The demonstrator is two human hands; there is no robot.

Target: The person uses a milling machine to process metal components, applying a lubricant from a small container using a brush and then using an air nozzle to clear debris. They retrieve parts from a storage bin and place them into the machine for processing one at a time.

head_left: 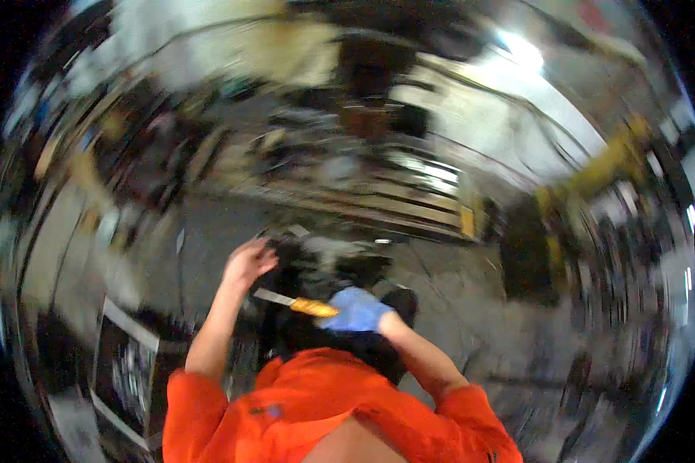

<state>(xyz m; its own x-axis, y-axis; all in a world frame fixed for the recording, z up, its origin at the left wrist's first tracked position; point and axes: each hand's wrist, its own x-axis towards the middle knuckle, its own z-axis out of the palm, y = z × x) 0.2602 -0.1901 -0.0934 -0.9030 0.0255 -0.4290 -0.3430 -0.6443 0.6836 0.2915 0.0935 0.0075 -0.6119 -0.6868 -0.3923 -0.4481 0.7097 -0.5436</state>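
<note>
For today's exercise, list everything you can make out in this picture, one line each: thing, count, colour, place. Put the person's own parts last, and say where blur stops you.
Tool with flat metal blade and handle: one, grey blade, yellow-orange handle, centre, below the left hand.
Dark object: one, black and grey, on the floor behind the hands; too blurred to identify.
Floor: grey, centre and right.
Stacked long pieces: count unclear, pale, upper centre.
Yellow structure: one, right.
Framed panel: one, dark with pale edge, lower left.
Orange garment: one, bottom centre.
Left hand: bare, raised, fingers curled, holding nothing I can see.
Right hand: blue glove, grip closed on the tool's handle.
</note>
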